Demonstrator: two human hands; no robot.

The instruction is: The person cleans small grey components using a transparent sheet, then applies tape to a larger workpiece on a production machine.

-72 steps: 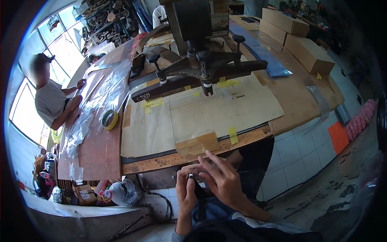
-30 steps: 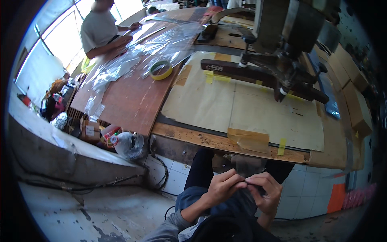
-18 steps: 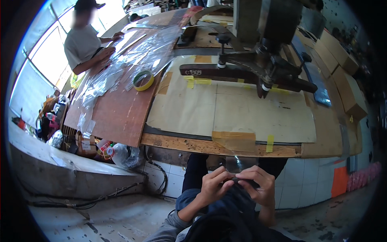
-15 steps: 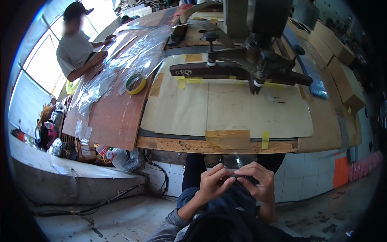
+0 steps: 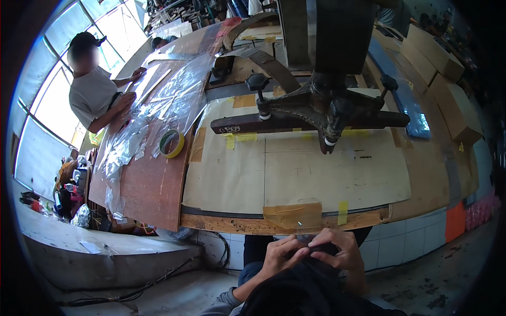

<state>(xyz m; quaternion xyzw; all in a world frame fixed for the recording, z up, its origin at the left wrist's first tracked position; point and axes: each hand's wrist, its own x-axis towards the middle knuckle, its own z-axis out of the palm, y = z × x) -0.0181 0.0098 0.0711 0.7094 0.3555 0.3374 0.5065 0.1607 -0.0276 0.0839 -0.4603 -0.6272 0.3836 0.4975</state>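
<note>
My left hand (image 5: 279,255) and my right hand (image 5: 339,252) meet low in the head view, just below the wooden table's front edge (image 5: 237,224). Both are curled around a small dark object (image 5: 315,247) held between the fingers, mostly hidden by them. The hands hover over my dark lap. Right above them a patch of brown tape (image 5: 292,215) holds a beige paper sheet (image 5: 295,174) to the table.
A heavy dark machine head (image 5: 327,100) with a wooden bar stands over the paper. A yellow tape roll (image 5: 172,143) lies beside crumpled clear plastic film (image 5: 153,116). Another person (image 5: 97,89) leans on the table's far left. Cardboard boxes (image 5: 448,79) sit at right.
The view has swung back toward the table and steadied. My two hands stay together on the small dark object, now closer under the table edge.
</note>
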